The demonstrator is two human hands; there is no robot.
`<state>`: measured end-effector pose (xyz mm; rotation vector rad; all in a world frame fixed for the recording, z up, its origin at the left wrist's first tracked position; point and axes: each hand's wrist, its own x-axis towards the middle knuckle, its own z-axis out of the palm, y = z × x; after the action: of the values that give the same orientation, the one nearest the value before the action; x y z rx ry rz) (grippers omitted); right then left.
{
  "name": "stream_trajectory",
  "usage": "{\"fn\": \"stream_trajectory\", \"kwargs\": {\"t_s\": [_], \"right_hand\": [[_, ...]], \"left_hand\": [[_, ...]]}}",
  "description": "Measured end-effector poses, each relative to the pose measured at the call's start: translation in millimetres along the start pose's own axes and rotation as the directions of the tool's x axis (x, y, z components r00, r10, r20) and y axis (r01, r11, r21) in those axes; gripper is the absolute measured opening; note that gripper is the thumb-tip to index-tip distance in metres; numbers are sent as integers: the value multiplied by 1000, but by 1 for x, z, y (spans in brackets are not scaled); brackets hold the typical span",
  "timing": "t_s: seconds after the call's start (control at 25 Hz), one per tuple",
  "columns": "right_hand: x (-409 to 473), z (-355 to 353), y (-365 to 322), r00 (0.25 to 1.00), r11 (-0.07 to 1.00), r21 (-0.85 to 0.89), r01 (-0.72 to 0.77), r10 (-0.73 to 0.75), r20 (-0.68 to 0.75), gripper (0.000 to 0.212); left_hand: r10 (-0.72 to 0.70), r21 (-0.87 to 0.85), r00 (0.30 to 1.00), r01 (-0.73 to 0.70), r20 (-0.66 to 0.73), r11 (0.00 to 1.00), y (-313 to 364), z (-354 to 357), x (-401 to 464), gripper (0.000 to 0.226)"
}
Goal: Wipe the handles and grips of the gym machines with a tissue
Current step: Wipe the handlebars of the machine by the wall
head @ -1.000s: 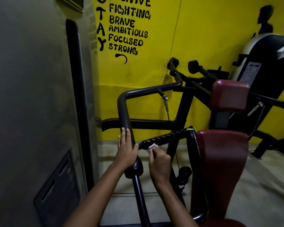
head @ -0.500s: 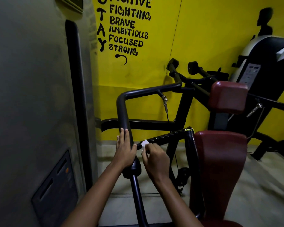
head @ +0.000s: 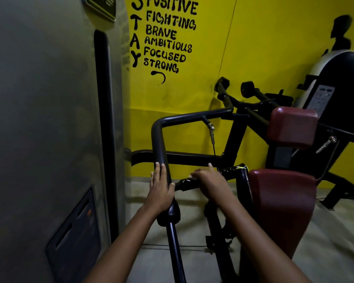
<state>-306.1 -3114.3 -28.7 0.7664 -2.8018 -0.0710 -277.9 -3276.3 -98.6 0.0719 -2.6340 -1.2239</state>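
Two hands on machine. Right hand has slid along ribbed grip toward red pad, blurred, fingers curled over it; tissue, visible a moment ago, now hidden beneath. Left hand still flat, steadying upright bar. Wipe stroke underway.

**Both hands forward, left flat, right blurred**

Left forearm comes in from 7 o'clock, wrist straight. Left hand lies flat, fingers straight and together pointing to 12 o'clock, thumb spread toward 3 o'clock. Right forearm comes in from 5 o'clock. Right hand sits just beside the left at its 3 o'clock, back of hand up, motion-blurred, fingers curled downward; grip unclear.
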Motion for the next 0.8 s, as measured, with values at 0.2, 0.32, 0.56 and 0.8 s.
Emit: {"fn": "stream_trajectory", "kwargs": {"t_s": [0.2, 0.32, 0.56, 0.8], "right_hand": [[29, -8, -24, 978, 999, 16, 36, -39, 204, 25], [38, -12, -13, 952, 973, 229, 6, -76, 296, 29], [49, -38, 28, 875, 984, 34, -177, 141, 463, 22], [60, -29, 27, 866, 931, 266, -248, 90, 492, 19]], "left_hand": [[7, -1, 1000, -7, -6, 1000, -2, 2, 1, 69], [7, 0, 1000, -7, -4, 1000, -1, 1, 0, 69], [19, -13, 1000, -20, -6, 1000, -1, 0, -1, 68], [11, -4, 1000, -11, -9, 1000, -1, 1, -1, 68]]}}
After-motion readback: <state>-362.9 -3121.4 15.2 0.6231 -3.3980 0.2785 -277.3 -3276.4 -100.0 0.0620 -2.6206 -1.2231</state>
